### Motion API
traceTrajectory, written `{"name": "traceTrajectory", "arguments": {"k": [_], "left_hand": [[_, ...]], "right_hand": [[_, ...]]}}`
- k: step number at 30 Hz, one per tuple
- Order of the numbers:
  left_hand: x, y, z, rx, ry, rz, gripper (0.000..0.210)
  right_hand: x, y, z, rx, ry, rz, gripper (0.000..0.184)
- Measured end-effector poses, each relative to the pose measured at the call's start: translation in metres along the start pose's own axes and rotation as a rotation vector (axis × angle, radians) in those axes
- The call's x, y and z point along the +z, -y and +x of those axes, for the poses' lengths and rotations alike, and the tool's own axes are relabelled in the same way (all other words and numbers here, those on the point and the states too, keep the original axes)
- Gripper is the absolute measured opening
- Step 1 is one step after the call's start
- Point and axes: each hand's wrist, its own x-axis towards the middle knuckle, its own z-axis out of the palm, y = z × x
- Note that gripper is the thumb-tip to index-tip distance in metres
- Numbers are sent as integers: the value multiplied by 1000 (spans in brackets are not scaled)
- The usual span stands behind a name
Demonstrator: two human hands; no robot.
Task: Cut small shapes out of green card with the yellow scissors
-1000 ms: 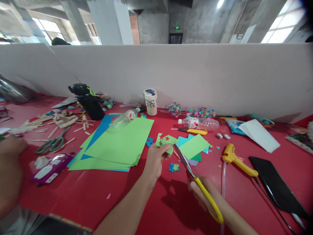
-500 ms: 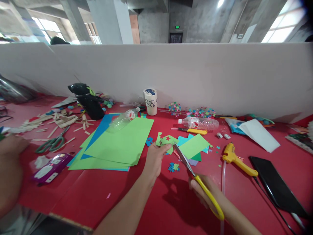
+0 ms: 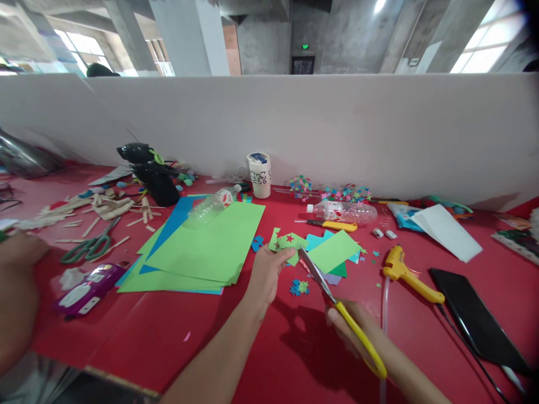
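Observation:
My left hand [image 3: 269, 269] pinches a piece of green paper [image 3: 290, 241] that has star-shaped cut-outs along its edge. Yellow-handled scissors [image 3: 357, 336] are in my right hand [image 3: 347, 325], with the blade tips [image 3: 304, 255] at the right edge of that paper. Just below lies a small heap of blue and green paper stars [image 3: 299, 288]. Behind the blades a green paper rectangle [image 3: 334, 251] rests on blue, dark green and purple pieces. Some blue paper scraps [image 3: 257, 243] lie left of my left hand.
Large green sheets [image 3: 202, 247] lie to the left under a plastic bottle [image 3: 214, 205]. A yellow glue gun [image 3: 410, 275] and a black tablet [image 3: 475, 320] are at right. A yellow utility knife [image 3: 337, 225] lies behind the papers. Another person's hand [image 3: 23, 252] is at far left.
My hands, the green paper and the scissors look almost unmoved. At far left the other person's hand has shifted slightly.

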Motion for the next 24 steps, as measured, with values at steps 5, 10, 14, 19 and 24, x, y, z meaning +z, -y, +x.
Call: {"name": "traceTrajectory", "arguments": {"k": [5,10,14,19,24], "left_hand": [[-1,-1,1,-4,14,-1,15],[-2,-4,1,-11,56,12,15],[-1,-5,1,-54,36,-14,17],[2,-1,-2,-231,20,-118,12],[7,0,-4,-174,11,-69,13]], "right_hand": [[2,1,0,29,-17,-3,48],[2,2,-3,14,-15,-8,43],[3,1,-2,42,-35,-2,43],[3,2,-1,7,-94,1,46],[4,1,2,30,-78,-17,48]]}}
